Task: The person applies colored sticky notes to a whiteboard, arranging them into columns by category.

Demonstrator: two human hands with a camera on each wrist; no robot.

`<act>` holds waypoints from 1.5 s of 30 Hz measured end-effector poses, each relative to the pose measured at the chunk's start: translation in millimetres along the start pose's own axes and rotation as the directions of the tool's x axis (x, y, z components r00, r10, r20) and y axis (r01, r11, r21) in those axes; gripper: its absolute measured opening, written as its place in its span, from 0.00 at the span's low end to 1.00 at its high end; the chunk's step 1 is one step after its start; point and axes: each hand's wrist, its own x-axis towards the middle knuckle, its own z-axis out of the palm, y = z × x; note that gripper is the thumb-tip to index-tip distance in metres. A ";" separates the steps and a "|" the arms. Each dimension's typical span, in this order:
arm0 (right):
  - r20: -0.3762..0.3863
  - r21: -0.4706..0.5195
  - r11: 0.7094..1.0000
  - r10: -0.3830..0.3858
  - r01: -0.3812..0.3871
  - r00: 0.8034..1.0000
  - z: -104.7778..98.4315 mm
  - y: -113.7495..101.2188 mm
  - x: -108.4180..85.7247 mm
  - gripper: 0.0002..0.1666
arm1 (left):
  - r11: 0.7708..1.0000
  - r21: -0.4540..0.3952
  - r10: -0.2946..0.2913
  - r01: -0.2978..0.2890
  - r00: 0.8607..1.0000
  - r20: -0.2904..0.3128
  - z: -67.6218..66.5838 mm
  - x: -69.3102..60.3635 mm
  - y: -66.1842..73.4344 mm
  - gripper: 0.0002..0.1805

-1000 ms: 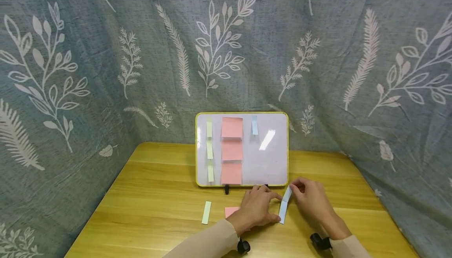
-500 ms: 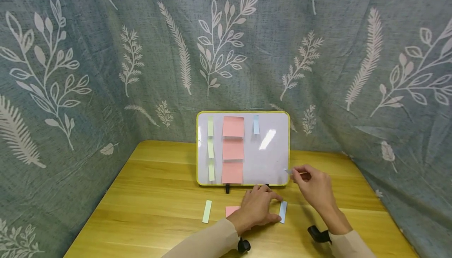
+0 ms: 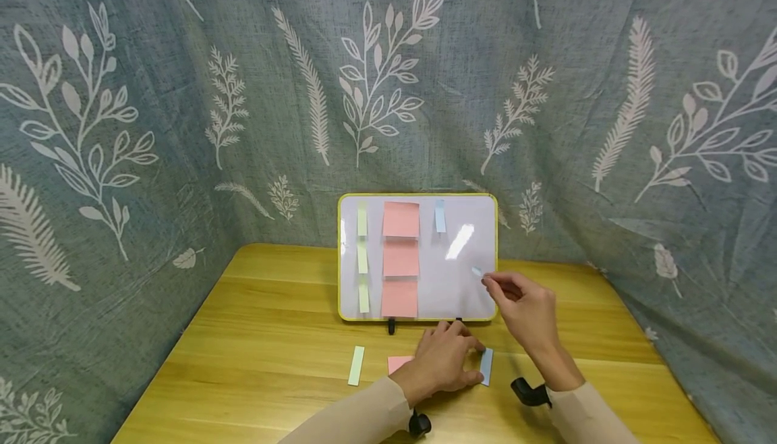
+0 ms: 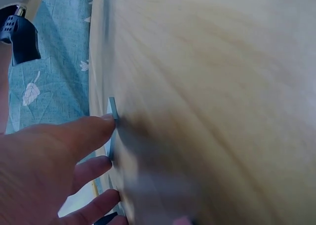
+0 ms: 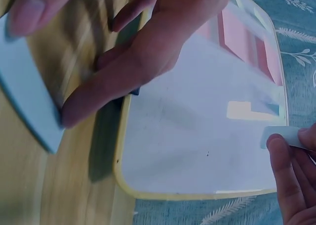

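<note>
Between the thumb and fingertips of my right hand [image 3: 528, 312] is one light-blue sticky note [image 3: 477, 272], pinched at its end. The note's free end points left, in front of the lower right part of the whiteboard [image 3: 473, 228]; the right wrist view shows the note [image 5: 270, 132] apart from the board. My left hand [image 3: 446, 359] rests on the table, thumb and index finger holding a blue sticky-note pad [image 3: 487, 366] by its two ends. Under that hand lies a pink sticky-note pad [image 3: 397, 363], partly hidden. A blue note [image 3: 440, 216] hangs at the board's upper right.
A column of green notes [image 3: 362, 257] and a column of pink notes [image 3: 400, 258] hang on the board's left half. The yellow-framed board stands on black feet [image 3: 391, 326]. A green sticky-note pad [image 3: 356, 366] lies on the wooden table [image 3: 261, 336]. Patterned curtain [image 3: 255, 93] surrounds the table.
My right hand has peeled the top blue note off the pad and carried it up and left to the whiteboard. The left hand has stayed on the pad.
</note>
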 end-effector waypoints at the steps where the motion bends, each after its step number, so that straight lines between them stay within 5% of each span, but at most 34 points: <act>1: -0.002 0.000 1.000 -0.008 0.008 1.000 1.4 -0.2 0.5 0.07 | 1.000 0.009 0.003 -0.003 1.000 0.004 0.1 -0.1 0.2 0.26; 9: -0.017 -0.009 0.998 -0.055 0.055 0.998 7.9 -4.3 7.6 0.08 | 0.998 0.056 0.028 -0.028 1.000 0.000 1.2 -1.4 0.1 0.27; 18: 0.005 0.046 0.997 -0.057 0.057 0.998 13.7 -1.1 14.2 0.09 | 0.997 -0.071 0.038 -0.038 0.999 -0.002 -4.9 -3.0 -9.9 0.24; 25: -0.003 0.064 0.992 -0.108 0.108 0.994 19.5 1.6 18.2 0.11 | 0.991 -0.086 0.088 -0.098 0.990 -0.109 -24.2 -6.8 -26.8 0.19; 30: -0.008 0.104 0.982 -0.156 0.156 0.988 28.9 2.0 22.7 0.13 | 0.985 -0.141 0.069 -0.099 0.977 -0.202 -47.0 -9.2 -40.5 0.16; 35: -0.018 0.141 0.975 -0.169 0.169 0.986 38.2 1.8 26.7 0.12 | 0.978 -0.178 0.049 -0.108 0.951 -0.307 -72.0 -10.3 -55.2 0.14; 45: -0.043 0.156 0.968 -0.194 0.199 0.980 62.6 5.4 30.6 0.11 | 0.958 -0.243 0.011 -0.148 0.873 -0.487 -117.0 -5.5 -84.3 0.11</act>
